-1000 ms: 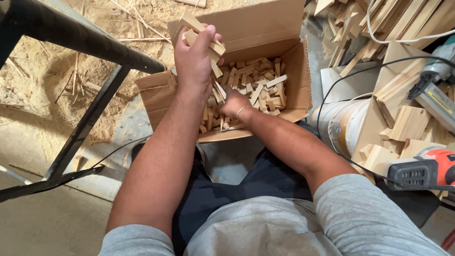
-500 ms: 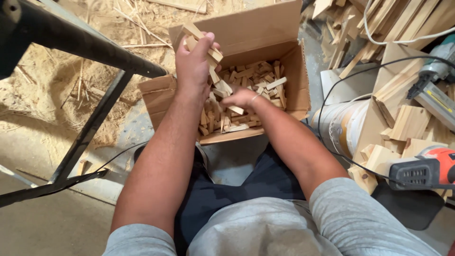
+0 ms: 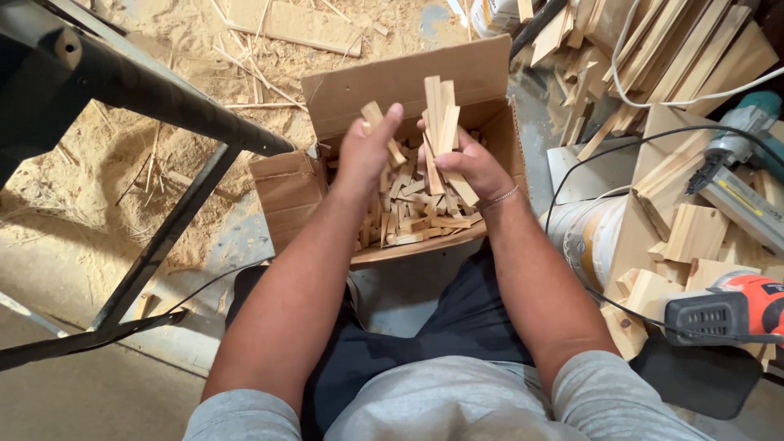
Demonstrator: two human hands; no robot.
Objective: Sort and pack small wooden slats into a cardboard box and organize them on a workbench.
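A bundle of wooden strips (image 3: pixel 442 114) is gripped upright in the right hand (image 3: pixel 469 163), just right of centre in the upper half of the frame, with the fingers closed round its lower part. 1 short wood piece (image 3: pixel 377 118) appears to be pinched by the left hand (image 3: pixel 367 151), whose fingers are curled; the grip is partly hidden. Both hands are held above an open cardboard box (image 3: pixel 408 82) filled with small wood offcuts (image 3: pixel 408 216). At the lower right an orange power tool (image 3: pixel 727 306) is seen, and sawdust (image 3: pixel 98 163) is spread at the upper left.
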